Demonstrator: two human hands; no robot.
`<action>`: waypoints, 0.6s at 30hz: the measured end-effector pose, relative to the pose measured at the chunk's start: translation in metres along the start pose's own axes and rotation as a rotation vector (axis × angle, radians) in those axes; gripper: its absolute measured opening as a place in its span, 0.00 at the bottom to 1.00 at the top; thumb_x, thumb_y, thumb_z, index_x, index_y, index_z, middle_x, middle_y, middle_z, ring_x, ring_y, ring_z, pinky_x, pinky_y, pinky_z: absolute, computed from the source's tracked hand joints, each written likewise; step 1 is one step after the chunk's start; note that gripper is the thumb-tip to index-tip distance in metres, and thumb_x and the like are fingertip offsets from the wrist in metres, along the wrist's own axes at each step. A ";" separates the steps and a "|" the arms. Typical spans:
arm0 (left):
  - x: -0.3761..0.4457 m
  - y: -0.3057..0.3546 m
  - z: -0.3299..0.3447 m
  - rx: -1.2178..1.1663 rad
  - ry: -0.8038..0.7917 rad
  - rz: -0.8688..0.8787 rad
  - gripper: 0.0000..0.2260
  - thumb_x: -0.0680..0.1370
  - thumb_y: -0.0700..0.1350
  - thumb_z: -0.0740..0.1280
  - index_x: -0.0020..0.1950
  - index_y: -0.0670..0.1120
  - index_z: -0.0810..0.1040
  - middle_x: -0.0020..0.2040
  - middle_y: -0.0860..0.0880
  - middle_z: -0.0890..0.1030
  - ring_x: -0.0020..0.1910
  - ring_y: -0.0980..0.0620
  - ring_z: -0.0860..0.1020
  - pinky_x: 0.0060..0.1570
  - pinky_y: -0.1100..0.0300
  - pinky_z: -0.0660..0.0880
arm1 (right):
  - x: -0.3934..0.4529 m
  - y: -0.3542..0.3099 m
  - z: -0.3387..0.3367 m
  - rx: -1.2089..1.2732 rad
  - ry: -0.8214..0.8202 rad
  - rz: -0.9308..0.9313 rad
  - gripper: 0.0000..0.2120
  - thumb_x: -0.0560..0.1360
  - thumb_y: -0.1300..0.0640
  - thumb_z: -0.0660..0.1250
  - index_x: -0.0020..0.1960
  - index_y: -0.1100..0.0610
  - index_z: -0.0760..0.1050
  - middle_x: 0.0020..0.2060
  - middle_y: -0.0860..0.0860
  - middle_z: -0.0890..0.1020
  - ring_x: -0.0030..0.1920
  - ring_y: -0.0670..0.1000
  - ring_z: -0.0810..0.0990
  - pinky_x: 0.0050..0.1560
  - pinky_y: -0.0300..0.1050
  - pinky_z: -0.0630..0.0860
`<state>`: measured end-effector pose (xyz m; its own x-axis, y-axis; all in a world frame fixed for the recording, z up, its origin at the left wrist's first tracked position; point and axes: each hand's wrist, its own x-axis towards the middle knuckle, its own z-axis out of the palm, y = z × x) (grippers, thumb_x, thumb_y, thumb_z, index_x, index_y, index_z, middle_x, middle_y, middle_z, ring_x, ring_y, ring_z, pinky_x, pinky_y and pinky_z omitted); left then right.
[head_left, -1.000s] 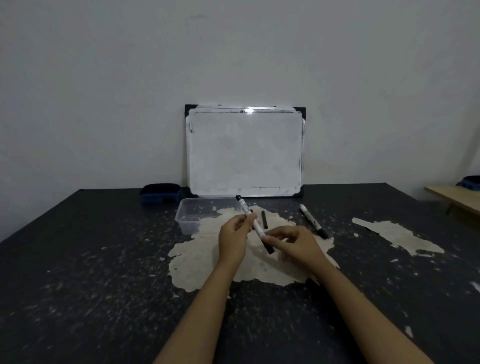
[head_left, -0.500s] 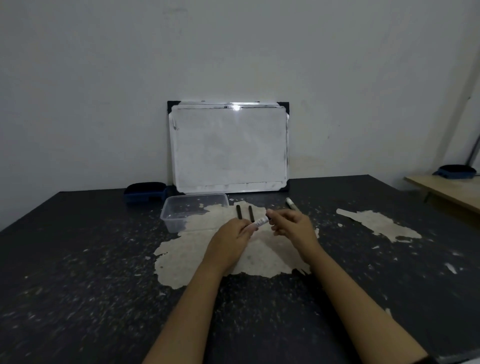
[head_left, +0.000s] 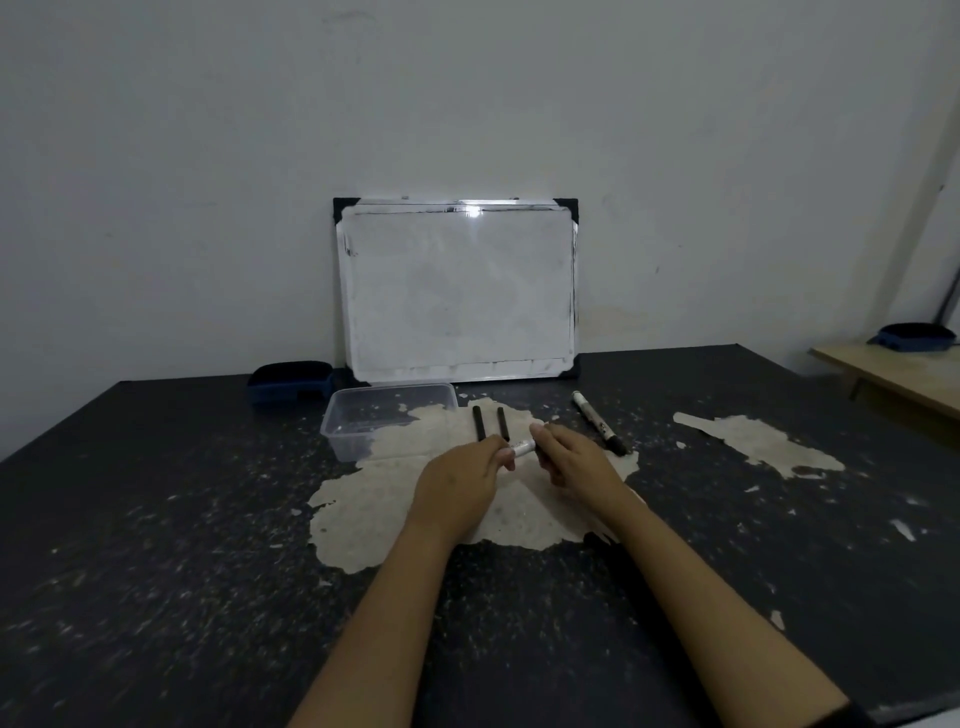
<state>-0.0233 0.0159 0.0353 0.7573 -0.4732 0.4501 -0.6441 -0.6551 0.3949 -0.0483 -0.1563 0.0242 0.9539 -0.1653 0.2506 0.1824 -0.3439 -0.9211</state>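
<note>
A white marker (head_left: 522, 447) lies level between my two hands above the worn pale patch of the black table (head_left: 156, 519). My left hand (head_left: 460, 480) grips its left end and my right hand (head_left: 574, 457) grips its right end; only a short white middle piece shows. Two short black sticks (head_left: 478, 423) (head_left: 503, 422), perhaps caps or refills, lie side by side just beyond my hands. A second marker (head_left: 597, 422) with a black cap lies to the right of them. A whiteboard (head_left: 460, 288) leans against the wall.
A clear plastic container (head_left: 387, 418) stands left of the sticks. A dark blue eraser (head_left: 291, 382) sits at the back left by the whiteboard. At the far right a wooden bench (head_left: 893, 374) carries another dark blue eraser (head_left: 914, 336).
The marker has gone from tilted, with its tip up, to level between my hands, and my right hand now covers its end. A second black stick now lies on the table.
</note>
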 end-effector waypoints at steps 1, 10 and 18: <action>0.001 0.000 0.000 -0.055 -0.037 -0.036 0.15 0.83 0.52 0.53 0.50 0.51 0.78 0.37 0.51 0.76 0.33 0.56 0.70 0.32 0.64 0.63 | 0.001 0.000 0.001 0.025 -0.005 0.003 0.17 0.83 0.50 0.59 0.40 0.58 0.72 0.30 0.49 0.70 0.29 0.46 0.65 0.30 0.40 0.62; 0.008 -0.008 -0.016 -0.674 -0.402 -0.315 0.16 0.83 0.52 0.54 0.49 0.47 0.78 0.32 0.53 0.69 0.26 0.57 0.62 0.26 0.65 0.59 | 0.000 -0.004 0.006 -0.012 -0.021 -0.045 0.16 0.84 0.50 0.58 0.41 0.57 0.71 0.32 0.47 0.69 0.31 0.45 0.65 0.34 0.41 0.63; 0.007 -0.023 -0.028 -1.383 -0.742 -0.585 0.13 0.82 0.53 0.57 0.51 0.45 0.73 0.30 0.55 0.62 0.21 0.60 0.57 0.16 0.69 0.55 | -0.004 -0.013 0.010 -0.060 -0.026 -0.180 0.15 0.84 0.48 0.58 0.42 0.54 0.71 0.34 0.47 0.71 0.37 0.48 0.70 0.42 0.47 0.66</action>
<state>-0.0065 0.0439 0.0521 0.5367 -0.7909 -0.2940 0.4263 -0.0465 0.9034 -0.0519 -0.1418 0.0326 0.9132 -0.0724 0.4009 0.3365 -0.4208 -0.8425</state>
